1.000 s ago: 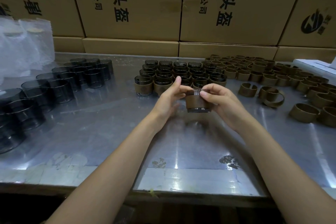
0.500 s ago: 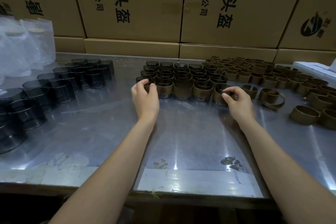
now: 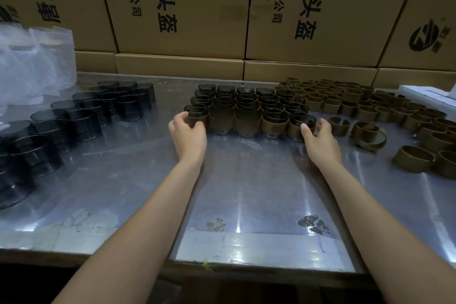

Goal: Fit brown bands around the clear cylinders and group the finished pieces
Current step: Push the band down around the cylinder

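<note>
Both hands rest at the two ends of the near row of banded cylinders point(image 3: 249, 112), which stand grouped in the middle of the table point(image 3: 246, 180). The left hand point(image 3: 188, 134) is half open, fingers curled loosely around the leftmost piece point(image 3: 196, 116) of that row, with fingertips touching its brown band and the thumb on the near side. The right hand point(image 3: 320, 142) is likewise half open, cupped against the rightmost piece point(image 3: 299, 127), thumb on the front of the band and fingers round its right side. Neither piece looks lifted; both seem to sit on the table.

The near row holds five finished pieces side by side, touching. Behind them are about four more rows, so roughly twenty-five in the group, though the far rows overlap and an exact count is not possible.

To the left, the bare cylinders point(image 3: 84, 121) stand in a band running from far centre-left to the near left edge; about twenty can be made out, the nearest ones dark and blurred.

To the right, the loose bands point(image 3: 350, 103) lie in a dense spread of several dozen, too crowded to count. A few sit apart nearer the hands: one split band point(image 3: 339, 126) just beside the right hand, two overlapping ones point(image 3: 369, 136) further right, and another point(image 3: 413, 161) nearer still.

Cartons point(image 3: 182, 7) are stacked along the far edge, and a plastic bag point(image 3: 34, 64) stands at far left.
</note>
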Motion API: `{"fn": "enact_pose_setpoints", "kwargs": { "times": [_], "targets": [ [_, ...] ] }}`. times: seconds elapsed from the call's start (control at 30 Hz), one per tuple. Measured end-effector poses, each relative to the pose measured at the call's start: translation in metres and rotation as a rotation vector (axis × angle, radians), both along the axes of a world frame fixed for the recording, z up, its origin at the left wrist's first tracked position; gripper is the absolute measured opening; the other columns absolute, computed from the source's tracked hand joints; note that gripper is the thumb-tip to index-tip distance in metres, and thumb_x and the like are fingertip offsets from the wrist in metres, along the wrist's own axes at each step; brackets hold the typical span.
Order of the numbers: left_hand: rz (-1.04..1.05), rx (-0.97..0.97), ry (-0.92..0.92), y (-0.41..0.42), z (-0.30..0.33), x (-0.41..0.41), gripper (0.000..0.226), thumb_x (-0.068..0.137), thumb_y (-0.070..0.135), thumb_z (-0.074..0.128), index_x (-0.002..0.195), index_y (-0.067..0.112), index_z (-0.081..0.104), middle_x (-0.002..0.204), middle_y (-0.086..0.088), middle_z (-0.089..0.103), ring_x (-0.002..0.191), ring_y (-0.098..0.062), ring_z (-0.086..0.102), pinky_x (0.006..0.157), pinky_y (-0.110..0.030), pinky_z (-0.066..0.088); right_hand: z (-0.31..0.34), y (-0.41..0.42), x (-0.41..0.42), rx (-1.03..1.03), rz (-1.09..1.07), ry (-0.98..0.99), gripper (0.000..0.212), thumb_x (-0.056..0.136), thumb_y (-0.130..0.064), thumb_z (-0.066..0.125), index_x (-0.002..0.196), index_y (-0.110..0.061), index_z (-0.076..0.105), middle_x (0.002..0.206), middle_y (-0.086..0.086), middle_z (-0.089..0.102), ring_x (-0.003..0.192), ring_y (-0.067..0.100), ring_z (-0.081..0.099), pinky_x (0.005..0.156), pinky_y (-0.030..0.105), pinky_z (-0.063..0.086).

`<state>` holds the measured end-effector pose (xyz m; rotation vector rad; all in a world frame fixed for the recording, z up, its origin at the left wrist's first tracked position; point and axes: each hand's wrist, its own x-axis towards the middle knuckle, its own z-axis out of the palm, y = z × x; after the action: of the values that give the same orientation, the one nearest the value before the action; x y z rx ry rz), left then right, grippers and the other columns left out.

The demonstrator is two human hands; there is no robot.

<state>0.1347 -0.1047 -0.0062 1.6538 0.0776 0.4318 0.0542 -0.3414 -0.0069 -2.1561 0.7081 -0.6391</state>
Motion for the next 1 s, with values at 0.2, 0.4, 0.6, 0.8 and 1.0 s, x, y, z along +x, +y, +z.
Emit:
{"fn": "enact_pose_setpoints", "kwargs": {
  "times": [0.2,0.4,0.6,0.8,1.0],
  "targets": [
    [0.114,0.401,0.06,0.053,0.003,0.041,0.038,0.094,0.01,0.047,0.131,0.004,0.048,0.144,-0.011,0.032,0.122,-0.028,0.045,0.097,-0.032,0.036,-0.001,0.007,-0.007,-0.17,-0.083,-0.151,0.028,0.097,-0.031,0.051,0.115,-0.011,0.043,0.126,0.011,0.041,0.089,0.022,0.049,0.071,0.031,0.034],
    [0.211,1.241,0.081,0.105,-0.003,0.079,0.047,0.093,0.03,0.042,0.132,0.005,0.051,0.158,-0.017,0.016,0.146,-0.033,0.007,0.118,-0.047,0.006,-0.005,0.006,-0.001,-0.266,-0.031,0.01,0.008,0.093,-0.028,0.053,0.088,-0.023,0.051,0.087,0.0,0.059,0.077,0.019,0.053,0.057,0.029,0.033],
    [0.226,1.364,0.189,0.106,-0.001,0.09,0.05,0.093,0.039,0.039,0.127,0.007,0.058,0.159,-0.015,0.008,0.147,-0.032,0.001,0.117,-0.046,0.0,-0.007,0.004,0.004,-0.289,-0.03,0.02,0.011,0.092,-0.03,0.055,0.084,-0.026,0.05,0.073,-0.008,0.055,0.064,0.008,0.047,0.049,0.024,0.028],
    [0.216,1.363,-0.06,0.106,-0.002,0.074,0.035,0.09,0.021,0.047,0.103,-0.003,0.07,0.121,-0.017,0.051,0.117,-0.035,0.044,0.118,-0.046,0.008,-0.007,0.005,0.004,-0.286,-0.02,0.02,0.014,0.092,-0.03,0.056,0.081,-0.029,0.048,0.074,-0.006,0.058,0.067,0.012,0.051,0.051,0.025,0.03],
    [0.129,1.409,-0.222,0.092,-0.004,0.03,0.032,0.091,0.02,0.048,0.095,-0.001,0.071,0.114,-0.016,0.053,0.098,-0.034,0.056,0.113,-0.045,0.019,-0.005,0.007,0.002,-0.283,-0.011,0.023,0.01,0.092,-0.031,0.054,0.083,-0.028,0.05,0.081,-0.002,0.061,0.079,0.022,0.057,0.064,0.032,0.039]
  ]
}}
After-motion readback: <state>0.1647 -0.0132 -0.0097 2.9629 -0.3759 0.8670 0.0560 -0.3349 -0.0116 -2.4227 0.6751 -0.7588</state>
